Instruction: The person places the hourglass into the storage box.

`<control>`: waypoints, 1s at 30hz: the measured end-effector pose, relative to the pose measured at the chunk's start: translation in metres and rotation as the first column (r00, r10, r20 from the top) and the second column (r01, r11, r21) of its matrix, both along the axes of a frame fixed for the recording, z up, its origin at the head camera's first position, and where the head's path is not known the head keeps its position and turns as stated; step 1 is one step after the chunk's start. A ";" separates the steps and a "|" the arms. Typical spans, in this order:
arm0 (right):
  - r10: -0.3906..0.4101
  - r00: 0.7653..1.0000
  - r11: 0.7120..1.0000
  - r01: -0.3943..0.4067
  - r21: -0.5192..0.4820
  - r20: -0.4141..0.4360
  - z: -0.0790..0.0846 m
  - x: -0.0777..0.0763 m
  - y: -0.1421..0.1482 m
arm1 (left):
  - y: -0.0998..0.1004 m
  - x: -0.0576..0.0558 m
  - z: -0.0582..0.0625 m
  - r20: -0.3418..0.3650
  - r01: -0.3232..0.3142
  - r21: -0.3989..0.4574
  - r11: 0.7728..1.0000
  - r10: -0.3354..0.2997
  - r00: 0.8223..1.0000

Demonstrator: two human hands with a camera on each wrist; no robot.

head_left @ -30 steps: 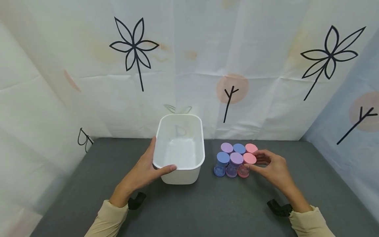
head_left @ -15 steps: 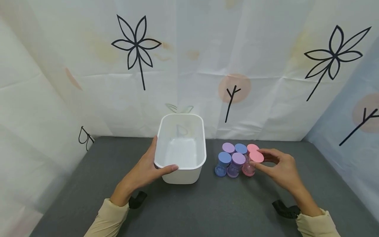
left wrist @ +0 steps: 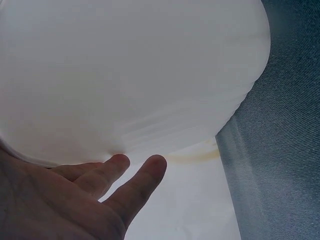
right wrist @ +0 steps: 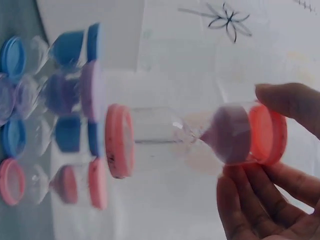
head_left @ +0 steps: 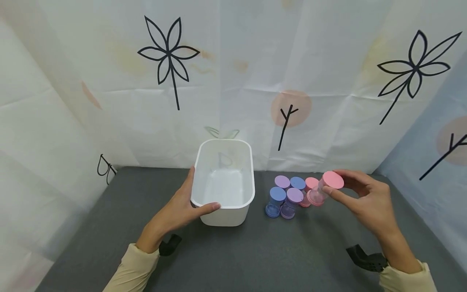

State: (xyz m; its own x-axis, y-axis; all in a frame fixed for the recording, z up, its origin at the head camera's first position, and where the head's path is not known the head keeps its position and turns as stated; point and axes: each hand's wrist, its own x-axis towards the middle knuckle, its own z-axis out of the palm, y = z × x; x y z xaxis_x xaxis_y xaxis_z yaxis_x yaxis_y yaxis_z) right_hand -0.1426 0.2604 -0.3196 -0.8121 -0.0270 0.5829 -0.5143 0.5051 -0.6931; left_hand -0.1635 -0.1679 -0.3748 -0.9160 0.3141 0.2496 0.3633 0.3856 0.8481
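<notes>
- Dark grey counter (head_left: 255,259) lies under both hands and all the objects.
- Nearest are two cream sleeves (head_left: 129,267), with a black wrist mount (head_left: 368,259) at each wrist.
- Left hand (head_left: 176,215): fingers spread wide and fairly straight, thumb over the near rim of the white bin (head_left: 223,217), the others along its outer left wall. The bin stands on the counter, left of the hourglasses.
- Right hand (head_left: 368,198): thumb and fingers pinch the top cap of a pink-capped hourglass (right wrist: 217,136).
- That hourglass is raised off the counter, its top leaning right in the head view; sand shows in the upper bulb.
- Standing upright beyond, in the nearer row: a blue hourglass (head_left: 277,196) and a purple hourglass (head_left: 294,196), side by side.
- Behind them, a back row of three, left to right: purple (head_left: 282,181), blue (head_left: 297,183), pink (head_left: 311,183).
- Farthest, a pale fabric backdrop (head_left: 237,89) printed with black leafy sprigs and peach circles.
</notes>
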 end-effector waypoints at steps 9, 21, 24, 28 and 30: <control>0.036 0.998 0.997 -0.032 -0.065 0.058 0.037 -0.006 -0.024 | -0.001 0.000 -0.002 0.003 -0.005 -0.013 1.000 0.005 1.000; 0.445 0.892 0.832 -0.380 -0.405 0.077 0.065 -0.048 -0.082 | -0.001 0.000 0.000 0.000 0.004 -0.017 1.000 -0.004 1.000; 0.485 0.868 0.800 -0.392 -0.454 0.104 0.069 -0.060 -0.098 | 0.000 -0.001 0.000 0.001 0.007 -0.011 1.000 -0.007 1.000; 0.516 0.848 0.767 -0.394 -0.506 0.122 0.072 -0.078 -0.119 | 0.000 -0.001 0.000 0.007 0.001 -0.009 1.000 -0.001 1.000; 0.524 0.841 0.754 -0.383 -0.534 0.137 0.072 -0.087 -0.129 | 0.000 0.000 0.000 0.009 -0.003 -0.009 1.000 0.003 1.000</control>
